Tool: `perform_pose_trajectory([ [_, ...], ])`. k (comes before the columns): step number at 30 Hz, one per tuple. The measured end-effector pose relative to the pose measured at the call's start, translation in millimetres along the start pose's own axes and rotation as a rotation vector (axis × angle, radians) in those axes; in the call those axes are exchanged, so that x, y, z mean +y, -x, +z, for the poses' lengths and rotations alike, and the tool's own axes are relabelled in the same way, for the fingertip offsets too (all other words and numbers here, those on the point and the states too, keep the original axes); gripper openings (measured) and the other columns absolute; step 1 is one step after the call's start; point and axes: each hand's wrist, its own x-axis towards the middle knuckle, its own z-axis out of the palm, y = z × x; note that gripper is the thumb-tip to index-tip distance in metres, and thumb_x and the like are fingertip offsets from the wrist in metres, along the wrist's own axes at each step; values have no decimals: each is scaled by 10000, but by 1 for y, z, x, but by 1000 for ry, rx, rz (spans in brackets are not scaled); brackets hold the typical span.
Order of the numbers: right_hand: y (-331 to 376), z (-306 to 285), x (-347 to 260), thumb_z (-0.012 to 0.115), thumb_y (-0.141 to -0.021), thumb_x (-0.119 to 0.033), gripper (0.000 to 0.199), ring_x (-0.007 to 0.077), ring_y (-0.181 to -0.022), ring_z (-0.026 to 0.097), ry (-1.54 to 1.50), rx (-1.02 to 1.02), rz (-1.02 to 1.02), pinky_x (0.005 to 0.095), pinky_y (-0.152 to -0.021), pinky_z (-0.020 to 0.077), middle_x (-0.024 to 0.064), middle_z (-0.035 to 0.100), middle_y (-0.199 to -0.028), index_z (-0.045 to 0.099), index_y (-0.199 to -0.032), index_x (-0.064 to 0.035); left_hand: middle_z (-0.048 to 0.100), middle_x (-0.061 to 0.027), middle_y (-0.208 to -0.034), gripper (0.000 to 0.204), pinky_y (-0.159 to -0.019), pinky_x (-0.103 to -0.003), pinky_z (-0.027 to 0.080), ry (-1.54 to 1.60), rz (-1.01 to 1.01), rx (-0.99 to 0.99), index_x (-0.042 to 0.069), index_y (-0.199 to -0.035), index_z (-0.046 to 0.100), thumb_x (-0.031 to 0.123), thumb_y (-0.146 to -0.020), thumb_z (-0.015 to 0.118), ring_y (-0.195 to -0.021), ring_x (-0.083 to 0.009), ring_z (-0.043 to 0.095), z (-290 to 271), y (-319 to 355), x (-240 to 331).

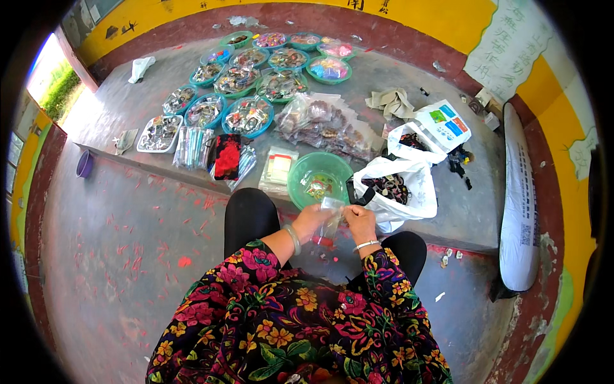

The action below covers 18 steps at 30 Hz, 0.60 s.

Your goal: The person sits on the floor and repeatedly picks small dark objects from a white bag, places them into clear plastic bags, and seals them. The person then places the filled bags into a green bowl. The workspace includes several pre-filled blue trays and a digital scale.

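My left hand (311,219) and my right hand (361,222) together hold a small clear plastic bag (332,214), pinching its top edges just in front of my knees. Right beyond the hands stands a green plastic basin (300,181) with a few small colourful pieces in it. A white plastic bag (409,185) holding dark beaded items lies to the right of the basin. A stack of clear flat packets (279,168) lies to the basin's left.
Several green and blue bowls of small packed items (248,115) cover the raised concrete platform (460,217), with a pile of filled clear bags (326,125). A long white sack (521,217) leans at right. A purple bowl (84,164) sits at the platform's left edge.
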Motion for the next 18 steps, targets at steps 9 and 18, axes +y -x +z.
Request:
perform_pose_trajectory([
  [9,-3,-5,3,644,-773,-198,231,75,-500,512,-85,29,66,242,-471,408,47,595,-565,646,-778,32,606,-48,-949,219,-744,-260,473,62,-32,-74,1,-1046,568,117,-863,539,-807,-106,578,-3,0,2],
  [18,-2,-15,-20,608,-812,-179,199,95,-481,555,-361,67,366,204,-405,417,61,619,-637,636,-847,14,597,-30,-944,262,-731,-243,459,99,-130,-65,-1,-1069,542,161,-863,546,-833,-90,558,-4,5,5],
])
